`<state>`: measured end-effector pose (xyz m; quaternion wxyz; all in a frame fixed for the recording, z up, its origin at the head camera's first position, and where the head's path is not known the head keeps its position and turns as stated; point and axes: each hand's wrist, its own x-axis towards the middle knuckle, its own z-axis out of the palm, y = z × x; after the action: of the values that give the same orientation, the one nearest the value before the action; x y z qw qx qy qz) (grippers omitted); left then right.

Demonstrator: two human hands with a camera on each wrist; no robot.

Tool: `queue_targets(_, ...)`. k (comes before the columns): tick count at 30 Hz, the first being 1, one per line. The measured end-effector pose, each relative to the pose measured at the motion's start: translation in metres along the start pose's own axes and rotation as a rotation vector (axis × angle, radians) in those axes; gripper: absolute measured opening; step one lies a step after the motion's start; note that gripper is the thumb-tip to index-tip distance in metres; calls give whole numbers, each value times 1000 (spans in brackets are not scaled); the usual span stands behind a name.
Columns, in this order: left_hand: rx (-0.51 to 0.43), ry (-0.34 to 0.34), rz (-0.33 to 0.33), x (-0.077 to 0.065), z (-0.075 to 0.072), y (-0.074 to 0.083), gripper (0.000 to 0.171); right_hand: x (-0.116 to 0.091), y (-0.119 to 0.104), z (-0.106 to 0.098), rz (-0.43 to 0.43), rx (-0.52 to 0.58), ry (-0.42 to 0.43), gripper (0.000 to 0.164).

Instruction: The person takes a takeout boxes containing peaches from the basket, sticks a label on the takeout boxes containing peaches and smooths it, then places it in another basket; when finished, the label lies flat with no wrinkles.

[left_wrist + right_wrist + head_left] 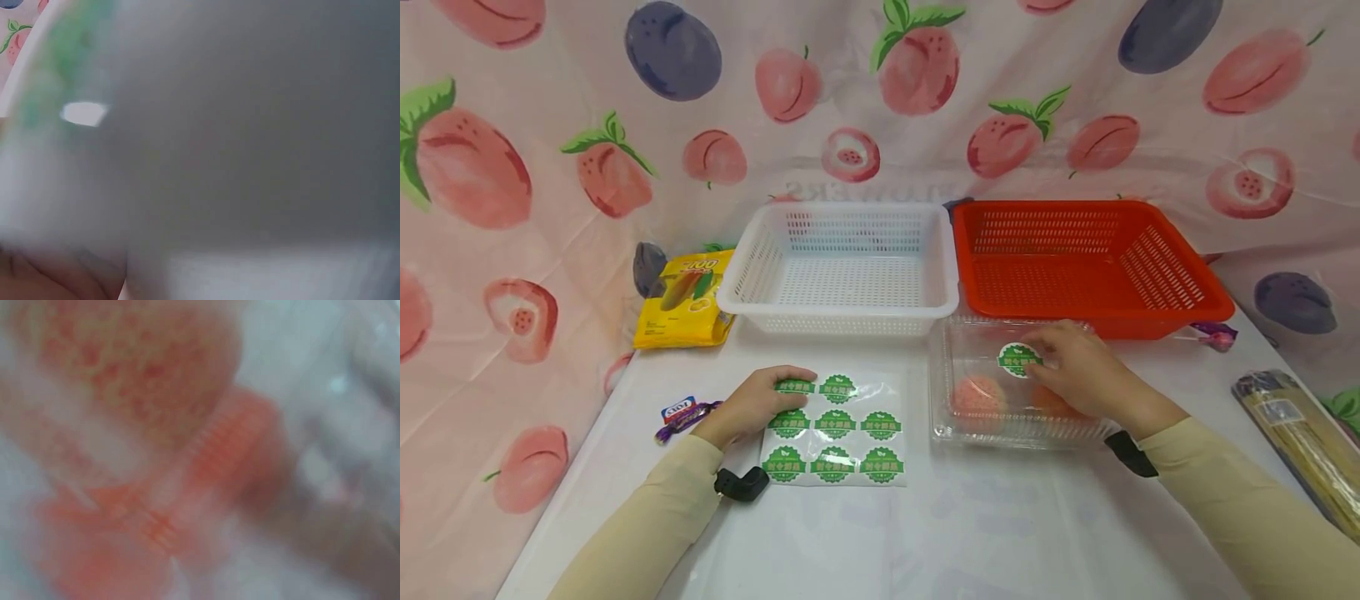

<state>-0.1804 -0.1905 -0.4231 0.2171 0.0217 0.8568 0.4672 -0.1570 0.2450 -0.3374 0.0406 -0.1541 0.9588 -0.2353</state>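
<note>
My left hand (760,407) holds the left edge of a white sheet of round green stickers (835,425) with white lettering. The sheet's upper right spot is bare. In the left wrist view the sheet (250,125) blurs close to the camera. My right hand (1075,371) rests on the lid of a clear plastic box (962,333), its fingertips at the edge of a round green sticker (1019,360) on the lid. Inside the box lie a pinkish round thing (979,396) and an orange one (1052,402), partly under the hand. The right wrist view shows blurred, textured red-yellow surfaces (137,369).
Behind stand a white basket (842,321) and a red basket (1097,315), side by side. A yellow bag (681,308) lies at the left, with small wrapped sweets (685,417) in front. Packaged noodle-like sticks (1296,442) lie along the right edge.
</note>
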Motion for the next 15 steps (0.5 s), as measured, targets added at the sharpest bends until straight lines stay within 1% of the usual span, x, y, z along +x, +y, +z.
queue_targets(2, 0, 1, 1, 0, 0, 0, 39, 1, 0, 0, 3, -5, -2, 40)
queue_targets(8, -6, -1, 4, 0, 1, 1, 39, 2, 1, 0, -9, 23, -14, 34)
queue_targets(15, 13, 6, 1, 1, -2, 4, 47, 0, 0, 1, -16, 53, -41, 39)
